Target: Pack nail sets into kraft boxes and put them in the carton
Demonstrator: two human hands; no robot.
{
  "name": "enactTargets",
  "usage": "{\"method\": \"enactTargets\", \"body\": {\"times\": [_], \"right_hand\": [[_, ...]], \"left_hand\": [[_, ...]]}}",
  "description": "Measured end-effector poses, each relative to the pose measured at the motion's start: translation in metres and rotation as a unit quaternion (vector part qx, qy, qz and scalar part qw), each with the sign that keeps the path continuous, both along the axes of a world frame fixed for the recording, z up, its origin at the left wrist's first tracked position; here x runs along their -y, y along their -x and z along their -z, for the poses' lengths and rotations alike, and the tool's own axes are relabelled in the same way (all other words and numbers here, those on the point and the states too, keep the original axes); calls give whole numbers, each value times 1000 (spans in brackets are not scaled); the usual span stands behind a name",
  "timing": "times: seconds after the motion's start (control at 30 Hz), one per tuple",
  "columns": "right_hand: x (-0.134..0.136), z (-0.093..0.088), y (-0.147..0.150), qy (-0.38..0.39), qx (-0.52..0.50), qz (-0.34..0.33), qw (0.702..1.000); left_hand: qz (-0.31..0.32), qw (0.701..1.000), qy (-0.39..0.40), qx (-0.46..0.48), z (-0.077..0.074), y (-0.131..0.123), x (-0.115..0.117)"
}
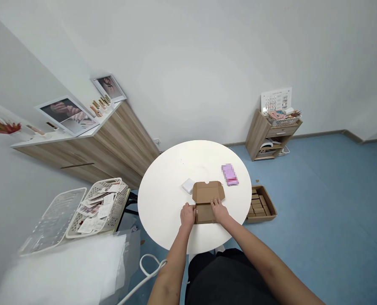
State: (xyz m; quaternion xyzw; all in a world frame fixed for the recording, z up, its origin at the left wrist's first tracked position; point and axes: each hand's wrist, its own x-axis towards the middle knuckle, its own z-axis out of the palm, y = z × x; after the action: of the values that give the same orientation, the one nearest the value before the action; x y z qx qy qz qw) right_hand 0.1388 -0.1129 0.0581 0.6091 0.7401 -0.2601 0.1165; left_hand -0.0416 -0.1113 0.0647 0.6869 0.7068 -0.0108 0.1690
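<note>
A small brown cardboard mailer box (206, 202) lies on the round white table (166, 190), its lid flipped open away from me. My left hand (187, 214) presses against the box's left side, fingers curled on it. On the box's right edge rests my right hand (219, 210), fingers bent over the wall. Just left of the lid sits a small white packet (188, 185). A pink item (229, 174) lies to the right of the lid, apart from both hands.
A cardboard carton (261, 204) of several brown boxes sits on the blue floor right of the table. White baskets (96, 207) with paper packets stand at left. A wooden counter (112, 140) and a small wooden shelf unit (269, 133) line the wall.
</note>
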Motion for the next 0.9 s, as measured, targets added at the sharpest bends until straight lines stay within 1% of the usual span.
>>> {"method": "enactTargets", "body": {"times": [0.1,0.17,0.2,0.27,0.3,0.33,0.37,0.43,0.57,0.63,0.77,0.9], "right_hand": [[0,0,0,-3,3,-4,1000],[0,0,-1,-7,4,-5,1000],[0,0,-1,-7,5,-5,1000],[0,-1,-1,-2,8,-5,1000],[0,-1,-1,-2,7,-5,1000],[0,-2,-1,-3,5,-4,1000],[1,-2,-1,-8,2,-2,1000],[2,-1,-1,-18,-3,-1,1000],[2,1,-2,-21,-3,-3,1000],[1,3,-3,-18,-5,-1,1000],[0,5,-2,-18,-8,-2,1000],[1,4,-2,-24,-1,-8,1000]], "left_hand": [[19,1000,-1,9,6,-9,3],[-5,999,-37,32,10,-9,10],[-38,996,-68,47,12,-6,14],[-143,979,-118,87,18,2,22],[-198,967,-117,110,21,7,25],[-241,957,-97,130,24,11,27],[-270,949,-69,148,27,15,29],[-293,941,-26,169,31,20,30],[-339,927,-28,156,32,26,29],[-339,924,-14,176,29,29,30],[-286,928,10,238,19,30,32],[-226,937,14,267,5,10,33]]}}
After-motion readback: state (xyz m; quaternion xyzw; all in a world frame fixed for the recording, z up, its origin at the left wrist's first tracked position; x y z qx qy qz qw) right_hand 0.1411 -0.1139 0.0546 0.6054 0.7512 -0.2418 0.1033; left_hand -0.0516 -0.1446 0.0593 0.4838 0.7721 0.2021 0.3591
